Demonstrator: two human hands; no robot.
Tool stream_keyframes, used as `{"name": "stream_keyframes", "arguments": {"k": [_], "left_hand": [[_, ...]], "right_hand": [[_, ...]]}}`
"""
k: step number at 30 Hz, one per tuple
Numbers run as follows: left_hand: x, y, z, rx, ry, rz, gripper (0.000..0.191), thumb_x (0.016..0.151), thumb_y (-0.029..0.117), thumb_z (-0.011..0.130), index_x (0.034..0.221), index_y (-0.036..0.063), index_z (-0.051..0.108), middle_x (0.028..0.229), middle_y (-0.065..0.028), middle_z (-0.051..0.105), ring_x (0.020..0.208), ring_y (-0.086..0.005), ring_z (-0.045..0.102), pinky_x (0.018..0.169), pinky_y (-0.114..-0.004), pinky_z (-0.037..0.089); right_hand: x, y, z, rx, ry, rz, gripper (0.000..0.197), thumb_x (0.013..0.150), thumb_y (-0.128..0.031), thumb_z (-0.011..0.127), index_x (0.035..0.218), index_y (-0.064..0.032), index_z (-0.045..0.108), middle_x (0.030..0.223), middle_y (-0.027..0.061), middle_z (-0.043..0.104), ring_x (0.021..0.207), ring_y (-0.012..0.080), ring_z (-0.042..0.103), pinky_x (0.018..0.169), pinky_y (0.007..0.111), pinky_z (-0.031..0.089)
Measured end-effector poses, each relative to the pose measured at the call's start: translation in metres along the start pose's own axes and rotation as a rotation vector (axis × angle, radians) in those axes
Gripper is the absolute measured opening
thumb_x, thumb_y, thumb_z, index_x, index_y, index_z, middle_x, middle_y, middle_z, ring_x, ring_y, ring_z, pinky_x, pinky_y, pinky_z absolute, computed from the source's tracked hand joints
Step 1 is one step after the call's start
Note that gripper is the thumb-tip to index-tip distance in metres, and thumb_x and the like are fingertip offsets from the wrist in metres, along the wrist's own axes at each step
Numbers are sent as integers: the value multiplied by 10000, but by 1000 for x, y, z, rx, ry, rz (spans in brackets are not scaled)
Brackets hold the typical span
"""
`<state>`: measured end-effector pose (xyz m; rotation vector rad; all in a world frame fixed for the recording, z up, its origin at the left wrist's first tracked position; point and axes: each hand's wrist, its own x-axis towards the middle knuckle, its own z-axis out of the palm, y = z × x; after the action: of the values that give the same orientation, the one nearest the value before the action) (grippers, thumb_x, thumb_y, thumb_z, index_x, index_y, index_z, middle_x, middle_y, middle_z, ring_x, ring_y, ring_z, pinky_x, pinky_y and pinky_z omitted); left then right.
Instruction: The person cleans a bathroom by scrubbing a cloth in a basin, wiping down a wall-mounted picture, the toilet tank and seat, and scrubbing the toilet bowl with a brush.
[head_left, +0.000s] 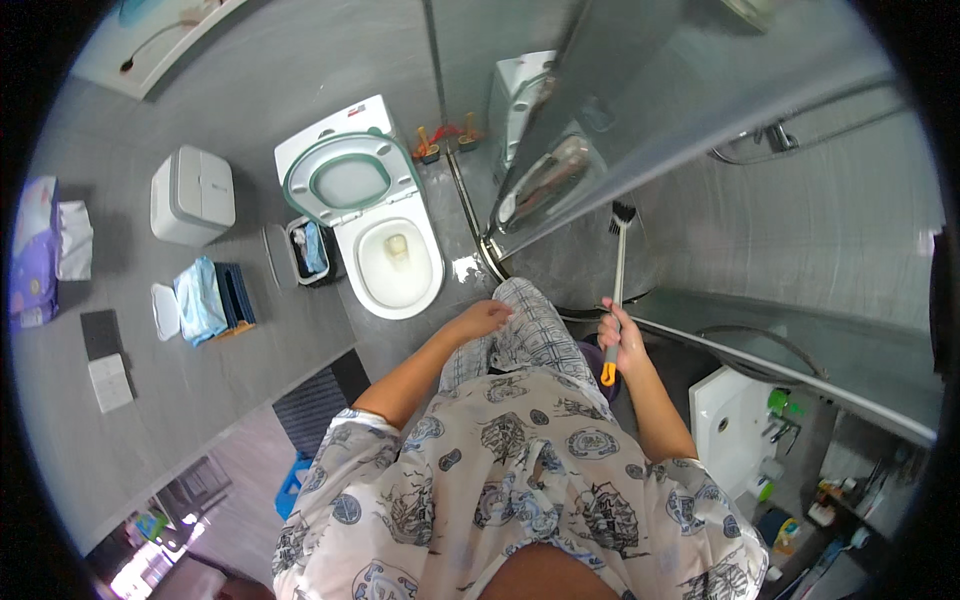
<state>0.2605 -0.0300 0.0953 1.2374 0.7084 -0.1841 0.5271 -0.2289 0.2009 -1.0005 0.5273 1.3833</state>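
Note:
My right hand grips the grey handle of a long brush with a pale shaft and an orange end loop. Its dark bristles point away from me, at the floor inside the glass shower enclosure. Over my left knee, my left hand is loosely bent and holds nothing. A white toilet stands ahead and to the left, its green-rimmed seat and lid raised. Yellowish matter sits in the bowl's water. Part of a purple bucket or basin shows beneath my right hand.
The glass shower door slants across the upper right. A small bin with its lid up stands beside the toilet. Wet-wipes pack and tissue pack are on the left wall. A white washbasin lies at lower right.

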Motion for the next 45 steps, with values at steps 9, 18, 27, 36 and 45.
{"name": "stream_keyframes", "arguments": {"k": [9,18,27,36,45], "left_hand": [[-80,-178,-34,-5,743,-78,292,887,187,534,1089,9,646,953,-148,688,919,-243,654,830,-339,501],[-165,-234,24,-321,885,-320,257,919,175,531,1077,10,651,900,-88,675,806,-163,636,734,-305,507],[-223,-270,16,-483,1070,-347,253,966,189,495,1113,60,656,888,-24,659,752,-111,594,643,-253,480],[-307,-332,-1,-502,1150,-346,247,928,110,495,1105,25,644,882,-48,652,730,-109,575,656,-249,476],[-334,-400,65,-670,1134,-383,265,930,140,499,1130,21,626,829,-26,624,742,-93,558,654,-231,455]], "right_hand": [[2,-47,-28,-1000,242,526,259,976,-341,492,1094,-116,537,631,-16,412,455,88,310,400,253,268],[51,-20,30,-1471,54,676,417,975,-352,354,1276,-132,539,927,74,461,713,146,402,577,313,360],[170,131,130,-1438,-314,364,271,1001,-200,360,1202,-92,506,619,4,443,368,103,368,349,264,323],[316,327,169,-2445,-430,188,305,899,-110,456,1144,31,570,935,226,679,759,314,697,592,472,527],[381,287,169,-2900,-272,7,350,895,-153,521,1231,-67,568,1100,179,674,999,340,668,835,452,545]]}}
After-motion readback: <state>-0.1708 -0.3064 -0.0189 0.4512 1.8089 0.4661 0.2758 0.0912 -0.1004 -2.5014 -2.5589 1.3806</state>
